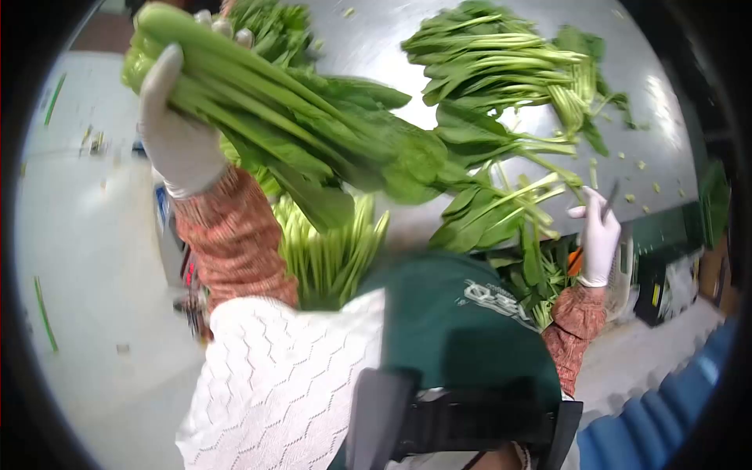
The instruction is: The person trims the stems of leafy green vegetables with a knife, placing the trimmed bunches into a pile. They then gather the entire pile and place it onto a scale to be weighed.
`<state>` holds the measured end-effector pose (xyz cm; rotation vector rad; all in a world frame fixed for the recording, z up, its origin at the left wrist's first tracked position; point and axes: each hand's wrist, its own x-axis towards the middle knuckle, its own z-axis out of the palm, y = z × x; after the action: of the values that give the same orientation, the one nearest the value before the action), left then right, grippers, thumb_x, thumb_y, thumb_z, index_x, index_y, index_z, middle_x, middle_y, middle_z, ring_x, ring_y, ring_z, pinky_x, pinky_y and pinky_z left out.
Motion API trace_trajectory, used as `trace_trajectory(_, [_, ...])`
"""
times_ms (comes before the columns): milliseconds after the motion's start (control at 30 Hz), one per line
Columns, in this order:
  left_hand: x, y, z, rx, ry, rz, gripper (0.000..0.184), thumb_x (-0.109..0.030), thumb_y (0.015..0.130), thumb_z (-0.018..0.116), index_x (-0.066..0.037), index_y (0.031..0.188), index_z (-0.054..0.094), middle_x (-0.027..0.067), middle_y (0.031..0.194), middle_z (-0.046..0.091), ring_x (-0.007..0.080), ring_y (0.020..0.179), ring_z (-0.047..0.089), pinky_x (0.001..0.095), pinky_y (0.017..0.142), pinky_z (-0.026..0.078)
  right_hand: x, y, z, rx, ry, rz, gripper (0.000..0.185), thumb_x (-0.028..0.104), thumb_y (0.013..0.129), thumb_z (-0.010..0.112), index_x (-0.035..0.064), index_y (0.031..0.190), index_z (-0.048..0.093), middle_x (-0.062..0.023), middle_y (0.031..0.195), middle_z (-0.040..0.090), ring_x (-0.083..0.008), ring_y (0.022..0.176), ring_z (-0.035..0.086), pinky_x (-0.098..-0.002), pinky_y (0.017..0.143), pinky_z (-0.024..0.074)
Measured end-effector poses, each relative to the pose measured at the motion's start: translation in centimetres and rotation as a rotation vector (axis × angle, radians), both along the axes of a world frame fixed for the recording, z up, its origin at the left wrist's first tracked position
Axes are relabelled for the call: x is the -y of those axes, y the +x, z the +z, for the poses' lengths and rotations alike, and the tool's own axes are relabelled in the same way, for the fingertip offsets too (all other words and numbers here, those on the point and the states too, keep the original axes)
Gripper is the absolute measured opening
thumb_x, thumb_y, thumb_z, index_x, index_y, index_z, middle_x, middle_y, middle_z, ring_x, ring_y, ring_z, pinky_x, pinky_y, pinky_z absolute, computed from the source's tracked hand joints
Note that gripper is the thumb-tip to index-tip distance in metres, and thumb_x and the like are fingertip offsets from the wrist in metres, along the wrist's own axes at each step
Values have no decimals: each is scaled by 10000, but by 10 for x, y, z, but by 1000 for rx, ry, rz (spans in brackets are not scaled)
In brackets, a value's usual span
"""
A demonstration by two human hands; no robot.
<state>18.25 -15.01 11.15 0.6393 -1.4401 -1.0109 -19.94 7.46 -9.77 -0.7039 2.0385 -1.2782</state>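
My left hand [180, 145], in a white glove, is wrapped round the stem end of a large bunch of leafy greens [258, 94] at the upper left. The leaves of that bunch point right, over the metal table. My right hand [599, 235], gloved too, is at the table's near right edge, its fingers closed round a small dark-bladed knife [611, 197]. Loose stalks [540, 196] lie just left of its fingertips. Beyond them is a pile of greens [501, 63] with its cut ends to the right.
The metal table [658, 133] carries scattered green trimmings. Upright stalks [333, 243] stand below its near edge, left of my body. More greens [274, 31] lie behind the held bunch. Under the right edge are leaves [540, 274] and a dark green crate [713, 204].
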Motion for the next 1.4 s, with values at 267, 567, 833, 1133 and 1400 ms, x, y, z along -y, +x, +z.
trace_trajectory(267, [-104, 68, 30, 749, 627, 266, 533, -66, 767, 733, 14, 1270, 578, 90, 1115, 664, 177, 991, 656, 319, 874, 524, 12, -4, -20, 94, 69, 131, 327, 243, 1038, 518, 18, 1227, 664, 10, 774, 675, 6, 475, 336, -187, 448, 249])
trace_trajectory(567, [-174, 118, -128, 1312, 372, 726, 862, -157, 717, 828, 54, 1419, 375, 235, 1283, 542, 342, 1190, 544, 382, 1031, 432, 42, 36, -29, 63, 97, 435, 305, 188, 1036, 510, 34, 1258, 651, 9, 807, 660, -14, 577, 393, -190, 546, 319])
trace_trajectory(833, [-152, 109, -127, 1752, 64, 721, 920, -233, 716, 846, -2, 1464, 362, 219, 1371, 502, 389, 1236, 496, 471, 1027, 400, 34, 37, -42, 104, 46, 397, 273, 104, 1016, 508, 17, 1231, 652, -6, 789, 650, -60, 732, 542, -221, 703, 432])
trace_trajectory(1133, [-90, 103, -128, 1728, -37, 452, 828, -203, 783, 806, -18, 1470, 383, 189, 1468, 448, 363, 1315, 452, 435, 1074, 367, 77, 119, -42, -642, 198, 864, 1015, 321, 805, 753, 95, 1576, 132, -121, 715, 664, -321, 618, 666, -437, 572, 513])
trace_trajectory(1400, [-17, -7, -119, 1435, -339, 133, 758, -146, 791, 793, -11, 1438, 422, 225, 1438, 462, 385, 1296, 474, 441, 1075, 382, 109, 77, -79, -677, 425, 825, 1039, 479, 773, 758, -89, 1486, 260, -174, 817, 704, -312, 726, 703, -426, 637, 548])
